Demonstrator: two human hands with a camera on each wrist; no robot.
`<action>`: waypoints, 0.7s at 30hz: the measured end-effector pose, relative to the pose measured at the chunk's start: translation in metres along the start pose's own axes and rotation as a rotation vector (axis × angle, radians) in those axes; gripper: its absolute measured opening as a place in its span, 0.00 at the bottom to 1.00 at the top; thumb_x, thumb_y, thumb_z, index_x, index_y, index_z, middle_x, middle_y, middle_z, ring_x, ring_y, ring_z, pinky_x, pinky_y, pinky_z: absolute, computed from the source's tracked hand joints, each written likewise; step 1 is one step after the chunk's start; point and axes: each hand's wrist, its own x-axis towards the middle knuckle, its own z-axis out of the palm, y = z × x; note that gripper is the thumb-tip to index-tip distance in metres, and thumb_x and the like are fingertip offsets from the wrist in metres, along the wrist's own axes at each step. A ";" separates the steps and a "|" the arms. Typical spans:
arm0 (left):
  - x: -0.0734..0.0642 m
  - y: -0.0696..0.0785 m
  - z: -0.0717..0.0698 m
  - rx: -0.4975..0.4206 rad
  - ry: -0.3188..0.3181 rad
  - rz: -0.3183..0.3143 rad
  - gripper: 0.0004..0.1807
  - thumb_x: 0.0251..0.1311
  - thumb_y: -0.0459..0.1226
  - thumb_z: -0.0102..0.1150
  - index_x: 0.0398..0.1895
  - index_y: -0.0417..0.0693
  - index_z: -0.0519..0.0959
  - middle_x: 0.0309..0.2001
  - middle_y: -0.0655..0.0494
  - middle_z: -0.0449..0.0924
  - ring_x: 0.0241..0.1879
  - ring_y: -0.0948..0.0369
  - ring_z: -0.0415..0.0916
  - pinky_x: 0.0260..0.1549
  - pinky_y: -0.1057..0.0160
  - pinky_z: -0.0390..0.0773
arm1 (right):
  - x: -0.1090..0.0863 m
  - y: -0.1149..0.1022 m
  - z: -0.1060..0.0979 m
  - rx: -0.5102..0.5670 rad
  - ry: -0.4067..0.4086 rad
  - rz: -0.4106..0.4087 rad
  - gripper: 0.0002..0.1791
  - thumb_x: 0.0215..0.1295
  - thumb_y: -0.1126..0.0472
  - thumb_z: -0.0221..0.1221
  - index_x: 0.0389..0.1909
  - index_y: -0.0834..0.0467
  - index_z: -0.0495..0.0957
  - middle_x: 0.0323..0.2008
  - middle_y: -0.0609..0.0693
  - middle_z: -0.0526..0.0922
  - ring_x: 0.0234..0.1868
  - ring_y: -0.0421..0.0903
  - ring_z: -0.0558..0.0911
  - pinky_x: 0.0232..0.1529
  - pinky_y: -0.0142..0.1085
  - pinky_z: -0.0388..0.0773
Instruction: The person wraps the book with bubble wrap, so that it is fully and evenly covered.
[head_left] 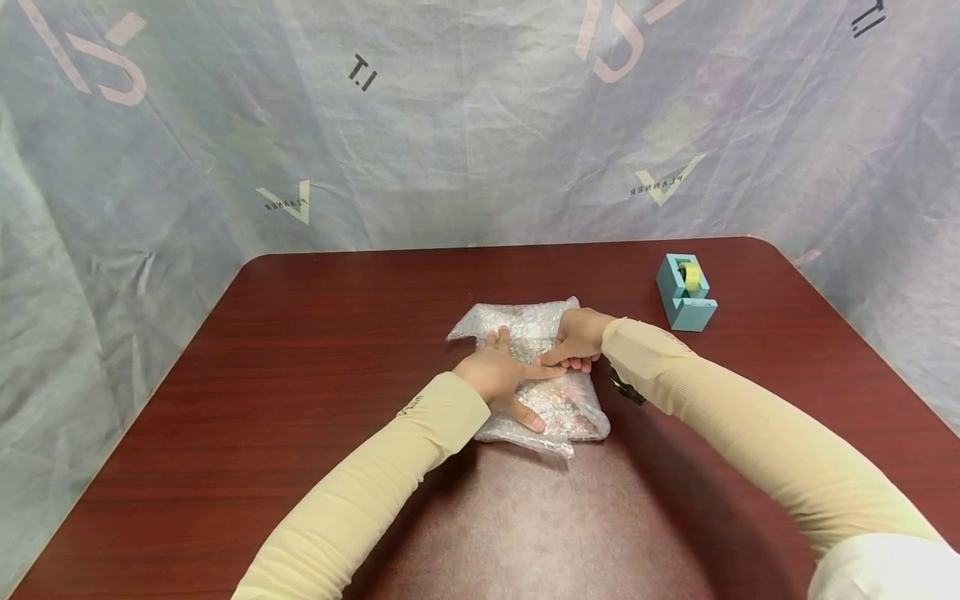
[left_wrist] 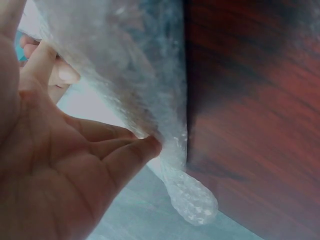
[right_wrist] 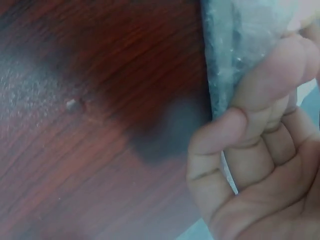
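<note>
A flat bundle of clear bubble wrap (head_left: 558, 404) lies on the table, with something pinkish faintly showing through it. My left hand (head_left: 498, 375) rests on the bundle with spread fingers, the thumb toward the near side. In the left wrist view, the fingertips of the left hand (left_wrist: 65, 150) touch the wrap (left_wrist: 120, 60). At the bundle's right side, my right hand (head_left: 577, 337) grips the wrap with curled fingers, its thumb close to the left index finger. The right wrist view shows these curled fingers of the right hand (right_wrist: 270, 145) against the wrap's edge (right_wrist: 220, 65).
A light blue tape dispenser (head_left: 686, 300) with a yellow roll stands at the back right of the dark red wooden table (head_left: 337, 350). Grey printed sheeting (head_left: 465, 142) hangs behind and beside the table. A dark band (head_left: 626, 387) shows under the right wrist.
</note>
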 end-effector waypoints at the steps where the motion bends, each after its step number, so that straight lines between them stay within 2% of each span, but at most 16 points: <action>1: 0.000 0.000 0.000 0.005 0.002 0.002 0.49 0.54 0.63 0.68 0.79 0.80 0.55 0.77 0.27 0.38 0.77 0.34 0.30 0.74 0.39 0.47 | -0.001 0.001 0.000 0.003 -0.004 -0.005 0.26 0.68 0.44 0.64 0.14 0.54 0.79 0.12 0.44 0.76 0.15 0.36 0.75 0.21 0.27 0.68; 7: 0.000 0.000 0.000 -0.002 0.014 0.007 0.48 0.54 0.62 0.69 0.78 0.80 0.56 0.79 0.34 0.44 0.77 0.34 0.31 0.73 0.38 0.49 | -0.006 0.007 0.000 0.118 -0.017 -0.053 0.25 0.73 0.45 0.59 0.19 0.56 0.80 0.16 0.44 0.77 0.19 0.37 0.77 0.27 0.30 0.73; 12: -0.001 0.001 -0.001 -0.016 0.019 0.005 0.48 0.54 0.62 0.70 0.78 0.81 0.57 0.78 0.29 0.42 0.77 0.34 0.32 0.73 0.38 0.50 | -0.013 0.008 0.002 0.145 0.008 -0.091 0.22 0.74 0.51 0.60 0.20 0.57 0.81 0.16 0.44 0.75 0.18 0.37 0.76 0.28 0.31 0.76; 18: 0.003 0.000 -0.003 0.016 0.009 0.006 0.49 0.54 0.63 0.69 0.78 0.82 0.56 0.78 0.28 0.42 0.77 0.34 0.34 0.72 0.37 0.54 | -0.013 0.006 0.004 0.150 0.065 -0.060 0.22 0.72 0.52 0.62 0.18 0.57 0.81 0.14 0.44 0.74 0.17 0.37 0.75 0.27 0.30 0.75; 21: 0.005 -0.001 -0.004 0.012 0.003 0.001 0.49 0.54 0.63 0.69 0.78 0.83 0.55 0.79 0.34 0.45 0.77 0.33 0.33 0.71 0.37 0.54 | -0.012 0.008 0.005 0.169 0.108 -0.047 0.21 0.71 0.52 0.64 0.18 0.57 0.81 0.14 0.44 0.74 0.17 0.38 0.75 0.27 0.30 0.74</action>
